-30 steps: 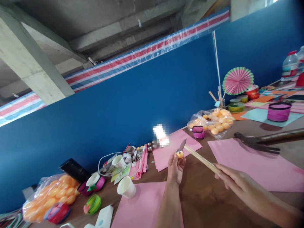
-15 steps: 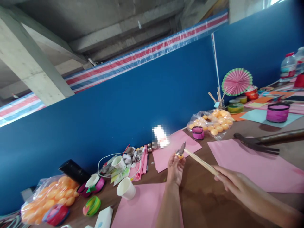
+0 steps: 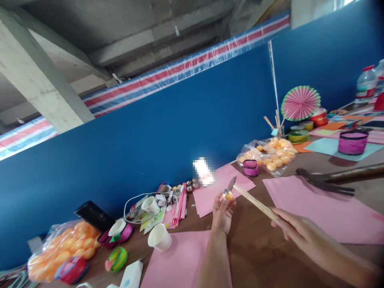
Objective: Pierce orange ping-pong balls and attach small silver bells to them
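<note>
Between the fingertips of my left hand (image 3: 223, 212) is a small orange ball (image 3: 228, 195) with a greyish, shiny patch on top. A dark, pointed, blade-like piece (image 3: 232, 183) stands up from it; I cannot make out how the two join. My right hand (image 3: 289, 224) is closed around pale wooden chopsticks (image 3: 255, 203) held together. Their far end is close to the pointed piece, and whether they touch is unclear. Both hands are above the brown table, between sheets of pink paper (image 3: 186, 260).
A hammer (image 3: 324, 182) lies on pink paper at the right. Bags of orange balls (image 3: 64, 250) sit at left and back. A white paper cup (image 3: 160, 238), a green tape roll (image 3: 116, 259) and a white box (image 3: 132, 275) stand left. A blue partition (image 3: 150, 136) closes the back.
My left hand has turned the ball slightly, so more of its orange side shows and the pointed piece reaches higher. My right hand keeps the chopsticks almost where they were.
</note>
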`<state>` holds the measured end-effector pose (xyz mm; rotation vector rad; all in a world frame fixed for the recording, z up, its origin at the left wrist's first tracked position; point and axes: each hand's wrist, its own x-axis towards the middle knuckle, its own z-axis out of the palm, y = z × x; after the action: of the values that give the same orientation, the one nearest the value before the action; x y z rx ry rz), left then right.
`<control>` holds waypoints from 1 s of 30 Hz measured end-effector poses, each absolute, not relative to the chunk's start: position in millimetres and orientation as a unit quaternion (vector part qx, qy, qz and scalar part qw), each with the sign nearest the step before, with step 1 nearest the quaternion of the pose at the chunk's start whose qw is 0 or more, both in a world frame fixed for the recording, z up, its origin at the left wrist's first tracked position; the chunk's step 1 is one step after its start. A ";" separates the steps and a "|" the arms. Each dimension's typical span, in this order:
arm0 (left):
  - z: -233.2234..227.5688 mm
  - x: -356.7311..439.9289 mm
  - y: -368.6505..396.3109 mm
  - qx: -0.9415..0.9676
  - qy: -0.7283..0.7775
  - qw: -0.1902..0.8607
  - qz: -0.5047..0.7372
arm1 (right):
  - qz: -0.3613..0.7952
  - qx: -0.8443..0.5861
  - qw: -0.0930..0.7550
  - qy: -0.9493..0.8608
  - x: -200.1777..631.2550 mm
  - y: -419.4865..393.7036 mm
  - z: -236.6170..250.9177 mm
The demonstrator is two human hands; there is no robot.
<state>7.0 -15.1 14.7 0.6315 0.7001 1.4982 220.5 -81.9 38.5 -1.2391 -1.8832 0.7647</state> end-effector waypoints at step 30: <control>14.9 5.1 -14.4 0.275 0.292 0.643 0.652 | 0.310 -0.483 0.387 -0.722 222.9 -84.6 40.1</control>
<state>5.1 -14.4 14.9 0.6266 0.6659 1.4856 222.9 -84.6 40.1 -1.2307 -1.8368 0.7898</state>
